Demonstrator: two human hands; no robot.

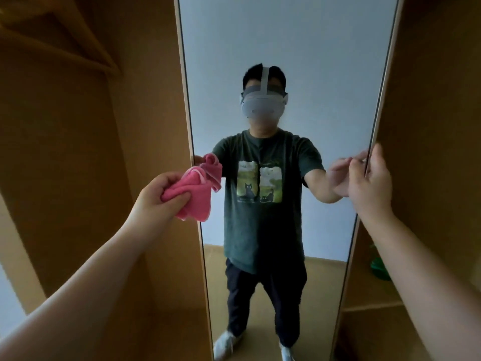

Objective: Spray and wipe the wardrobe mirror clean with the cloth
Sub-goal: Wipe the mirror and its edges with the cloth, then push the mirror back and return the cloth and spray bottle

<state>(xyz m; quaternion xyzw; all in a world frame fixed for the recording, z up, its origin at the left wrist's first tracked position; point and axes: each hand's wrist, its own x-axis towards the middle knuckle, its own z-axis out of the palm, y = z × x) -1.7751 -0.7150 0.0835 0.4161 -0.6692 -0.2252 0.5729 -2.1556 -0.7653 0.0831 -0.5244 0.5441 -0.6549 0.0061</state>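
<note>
Mirror (286,48) stands upright dead ahead with no droplets, streaks or spray bottle visible, so I can't tell if spraying happened; wiping looks barely started, nearly all the glass left to do. Pink cloth (194,194) is bunched at the mirror's left edge, mid-height, tip touching or just off the glass (can't tell which), with the left hand (158,194) fingers and thumb curled tight round it. Right hand (369,178) is at the mirror's right edge, same height, pinching that edge between thumb and fingers, probably steadying it; unidentified green object (380,267) sits low, right of the mirror.
</note>
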